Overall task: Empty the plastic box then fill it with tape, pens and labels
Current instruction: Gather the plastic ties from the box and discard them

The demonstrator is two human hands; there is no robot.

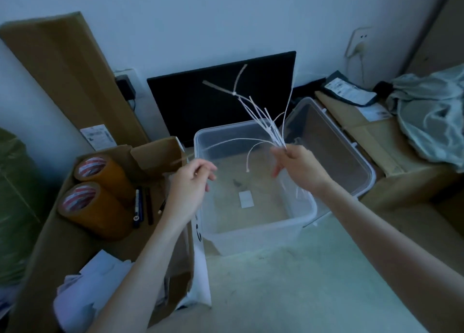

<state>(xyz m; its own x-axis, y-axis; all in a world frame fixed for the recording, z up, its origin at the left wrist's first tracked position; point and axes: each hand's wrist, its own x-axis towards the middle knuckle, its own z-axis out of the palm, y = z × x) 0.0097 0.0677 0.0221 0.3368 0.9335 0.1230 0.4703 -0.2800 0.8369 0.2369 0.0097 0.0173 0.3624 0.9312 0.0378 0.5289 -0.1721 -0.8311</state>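
Right hand (298, 165): cable ties (263, 122) gripped in a bunch, fanned upward above plastic box (253, 222).
Left hand (193, 184): one tie pinched, at box's left rim.
Tape rolls (100, 197): left of box, nearer left hand.

A: How many of each?
B: Two tape rolls (100, 192) left of the left hand's fingers (206, 169), about three pens (141, 206) beside them, one clear box (253, 182) under both hands, one lid (334, 152) beyond the right fingers (278, 157)
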